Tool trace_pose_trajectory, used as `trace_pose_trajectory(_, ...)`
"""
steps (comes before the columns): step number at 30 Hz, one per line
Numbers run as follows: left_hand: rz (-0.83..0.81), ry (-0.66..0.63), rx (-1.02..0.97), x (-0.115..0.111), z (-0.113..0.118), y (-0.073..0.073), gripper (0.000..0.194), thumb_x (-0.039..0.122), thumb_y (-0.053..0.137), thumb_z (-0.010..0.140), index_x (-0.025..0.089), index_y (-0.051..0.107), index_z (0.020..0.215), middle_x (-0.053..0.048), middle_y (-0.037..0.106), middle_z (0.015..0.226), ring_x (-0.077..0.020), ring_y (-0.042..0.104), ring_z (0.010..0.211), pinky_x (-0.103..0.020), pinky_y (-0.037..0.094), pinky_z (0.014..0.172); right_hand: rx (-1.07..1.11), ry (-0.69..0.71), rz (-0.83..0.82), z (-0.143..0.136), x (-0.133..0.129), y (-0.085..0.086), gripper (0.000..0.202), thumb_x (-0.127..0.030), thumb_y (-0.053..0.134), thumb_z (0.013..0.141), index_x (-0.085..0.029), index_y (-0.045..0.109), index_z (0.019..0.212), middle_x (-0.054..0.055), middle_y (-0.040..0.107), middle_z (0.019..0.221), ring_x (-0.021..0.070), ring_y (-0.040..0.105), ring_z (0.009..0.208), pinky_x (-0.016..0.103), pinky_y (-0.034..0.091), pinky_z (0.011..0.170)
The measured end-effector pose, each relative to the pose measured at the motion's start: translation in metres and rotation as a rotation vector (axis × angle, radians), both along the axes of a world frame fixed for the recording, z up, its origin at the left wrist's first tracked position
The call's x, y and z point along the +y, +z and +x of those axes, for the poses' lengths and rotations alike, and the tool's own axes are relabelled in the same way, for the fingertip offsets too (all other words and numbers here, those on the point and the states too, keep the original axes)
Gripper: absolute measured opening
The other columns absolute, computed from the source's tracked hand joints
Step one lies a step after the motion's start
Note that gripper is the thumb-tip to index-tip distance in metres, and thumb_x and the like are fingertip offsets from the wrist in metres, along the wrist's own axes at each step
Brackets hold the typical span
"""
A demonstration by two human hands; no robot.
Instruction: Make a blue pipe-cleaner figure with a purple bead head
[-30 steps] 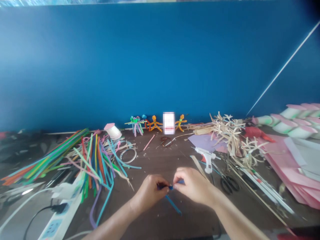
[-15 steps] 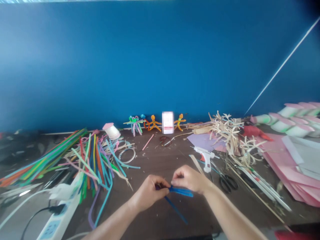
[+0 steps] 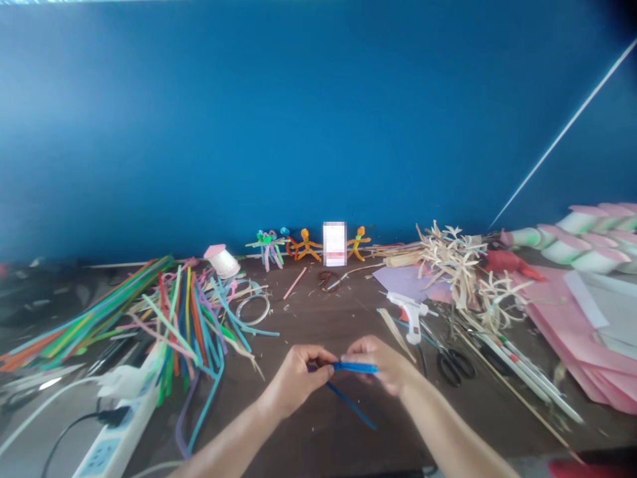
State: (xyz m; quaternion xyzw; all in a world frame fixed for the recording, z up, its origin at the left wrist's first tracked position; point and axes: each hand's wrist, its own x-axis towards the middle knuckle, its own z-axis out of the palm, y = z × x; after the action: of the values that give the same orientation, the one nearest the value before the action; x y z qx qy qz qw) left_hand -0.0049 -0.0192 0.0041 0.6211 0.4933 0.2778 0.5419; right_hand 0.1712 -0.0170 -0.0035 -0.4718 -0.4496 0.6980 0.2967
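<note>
A folded bundle of blue pipe cleaners is held between my two hands above the dark table. My left hand pinches its left end between thumb and fingers. My right hand has its fingers closed around the bundle from behind, near its right part. One loose blue pipe cleaner end hangs down to the right below my left hand. What lies inside the left fingers is mostly hidden.
Loose coloured pipe cleaners and a power strip lie left. A white glue gun, black-handled scissors and pink paper lie right. Orange pipe-cleaner figures stand against the blue wall.
The blue bundle has swung up to nearly level. My right hand has turned and lowered its fingers along the bundle. The hanging end has risen slightly.
</note>
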Motion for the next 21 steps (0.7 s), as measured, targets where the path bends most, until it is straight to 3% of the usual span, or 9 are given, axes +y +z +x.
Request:
trace_pose_trajectory(11,-0.161,0.100,-0.309,-0.004,0.007,-0.004,0.011,0.021,0.059,0.067,0.011,0.063,0.071,-0.004,0.067,0.065,-0.0159,0.059,0.065,-0.026,0.043,0.066,0.062,-0.153,-0.015,-0.014,-0.016,-0.005,0.021,-0.028,0.057,0.067,-0.012,0.060,0.055,-0.006,0.040,0.035,0.0043,0.032,0.035,0.018,0.020,0.038)
trace_pose_trajectory(16,-0.141,0.128,-0.287,-0.005,0.008,-0.003,0.012,0.022,0.059,0.068,0.011,0.062,0.072,-0.004,0.067,0.063,-0.0156,0.060,0.064,-0.026,0.043,0.065,-0.004,-0.163,-0.061,-0.016,-0.018,0.004,0.020,-0.028,0.057,0.065,-0.012,0.060,0.053,-0.005,0.042,0.037,0.0055,0.035,0.037,0.019,0.022,0.040)
trace_pose_trajectory(21,-0.295,0.111,-0.265,-0.003,0.004,-0.002,0.018,0.023,0.061,0.067,0.011,0.064,0.081,-0.003,0.066,0.068,-0.0132,0.058,0.065,-0.021,0.042,0.058,-0.011,-0.178,0.080,-0.015,-0.019,-0.001,0.013,-0.026,0.054,0.067,-0.015,0.060,0.063,-0.003,0.051,0.048,0.0088,0.044,0.044,0.020,0.030,0.044)
